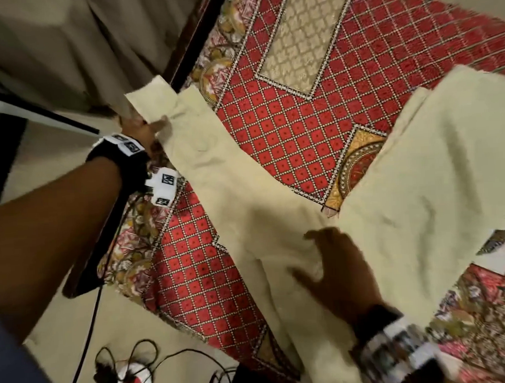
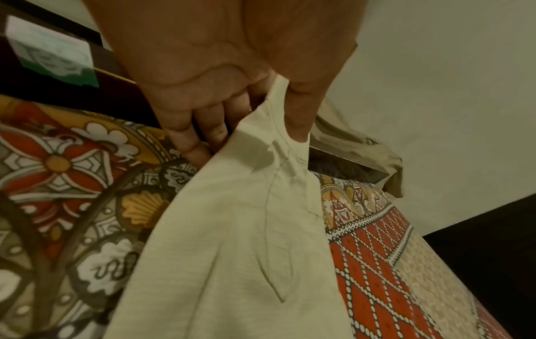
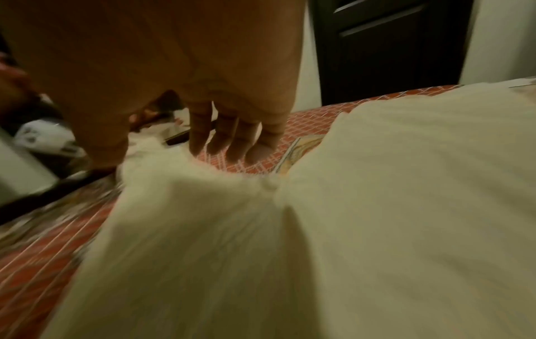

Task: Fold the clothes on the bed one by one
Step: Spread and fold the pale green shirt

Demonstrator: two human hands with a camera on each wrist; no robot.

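Bed [image 1: 286, 132]: red diamond-print cover with a floral border; it fills the head view from 12 o'clock round to 5 o'clock.
Trousers [image 1: 246, 209]: pale cream, spread on the bed in a V. One leg runs out to 10 o'clock and past the bed's edge, the other to 2 o'clock; the two meet near centre, and the rest drops toward 6 o'clock.
Cloth: thin and plain, with soft creases and a seam line showing in the left wrist view [image 2: 246, 240]; it hangs limp from the pinch.
Left hand [image 1: 144, 129]: at 10 o'clock, holding the leg end; the thumb and fingers [image 2: 296, 114] pinch the hem.
Right hand [image 1: 338, 268]: at 5 o'clock over the crotch area, fingers [image 3: 229, 137] spread wide and holding nothing. The view is blurred, so I cannot tell whether they touch the cloth.
Step, as I read it: bringing the held leg across onto the other.
Risk one: only a corner is pinched, so the hem could slip out, or the leg could twist as it swings and land creased.
Risk two: if the right hand does not pin the middle, the whole garment may drag toward 10 o'clock and the legs will not line up.
Risk three: the held end hangs off the bed and could catch its edge.
Cables [image 1: 131, 370]: on the floor at 7 o'clock, a trip hazard.
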